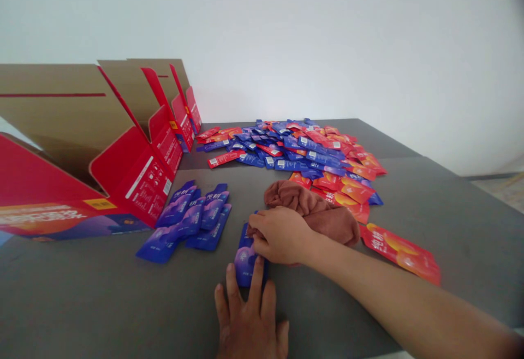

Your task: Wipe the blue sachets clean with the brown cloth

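Observation:
A blue-purple sachet (244,261) lies flat on the grey table (164,304) in front of me. My left hand (250,315) is open, its spread fingertips resting on the sachet's near end. Gripped in my right hand (282,233) is a brown cloth (323,214), bunched up and spreading out behind the fingers. That hand presses down on the sachet's far part, which it partly hides. Several blue sachets (192,217) overlap in a small group to the left. A red-orange sachet (403,252) lies to the right, beyond my right forearm.
Open red cardboard boxes (135,179) stand in a row along the left, their brown inner flaps raised. Toward the back of the table is a large heap of mixed blue and red sachets (286,146). Behind it rises a white wall (311,37).

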`<state>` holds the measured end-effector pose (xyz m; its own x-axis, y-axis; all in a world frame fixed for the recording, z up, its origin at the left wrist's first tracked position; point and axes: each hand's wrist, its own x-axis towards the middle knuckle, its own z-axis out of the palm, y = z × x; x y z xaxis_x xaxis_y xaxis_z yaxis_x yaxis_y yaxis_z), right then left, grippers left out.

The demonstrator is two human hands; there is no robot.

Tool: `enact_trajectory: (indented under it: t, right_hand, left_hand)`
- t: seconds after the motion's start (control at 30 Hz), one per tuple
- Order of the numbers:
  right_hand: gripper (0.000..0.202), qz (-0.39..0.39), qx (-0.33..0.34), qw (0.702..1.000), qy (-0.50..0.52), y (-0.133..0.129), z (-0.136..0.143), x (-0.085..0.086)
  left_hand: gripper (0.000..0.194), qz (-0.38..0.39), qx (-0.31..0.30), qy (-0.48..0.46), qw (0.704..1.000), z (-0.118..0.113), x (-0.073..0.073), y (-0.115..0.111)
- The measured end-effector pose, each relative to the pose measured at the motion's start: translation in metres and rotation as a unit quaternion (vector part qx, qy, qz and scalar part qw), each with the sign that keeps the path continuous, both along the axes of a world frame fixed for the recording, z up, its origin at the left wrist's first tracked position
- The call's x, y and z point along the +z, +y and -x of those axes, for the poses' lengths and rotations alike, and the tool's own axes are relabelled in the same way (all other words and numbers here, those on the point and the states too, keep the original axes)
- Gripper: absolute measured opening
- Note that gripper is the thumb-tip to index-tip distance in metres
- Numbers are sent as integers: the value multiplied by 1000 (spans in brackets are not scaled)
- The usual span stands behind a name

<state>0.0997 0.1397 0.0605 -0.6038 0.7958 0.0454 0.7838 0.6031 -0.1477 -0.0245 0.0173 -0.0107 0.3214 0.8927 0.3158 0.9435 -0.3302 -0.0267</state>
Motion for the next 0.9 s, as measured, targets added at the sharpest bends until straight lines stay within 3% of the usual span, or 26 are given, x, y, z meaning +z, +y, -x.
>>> enact_trajectory:
  t: [0.17,0.4,0.5,0.7,0.9]
  right_hand:
    - [21,-8,-3,1000,6,2,-1,-1]
    - [23,20,121,992,24,1,-3,2]
    - [22,23,145,989,34,-1,-2,0]
    - [22,18,128,991,35,-2,-1,0]
    - [24,20,50,999,2,-2,1,3]
  left_hand:
    - [39,5,0,0,1000,0,1,0]
    - [40,-3,0,4,1000,0,-2,1]
    - [41,-9,1,1,1000,0,-3,1]
    - [42,-7,-1,2,1000,0,-3,0]
    - [39,6,7,6,1000,-1,-2,0]
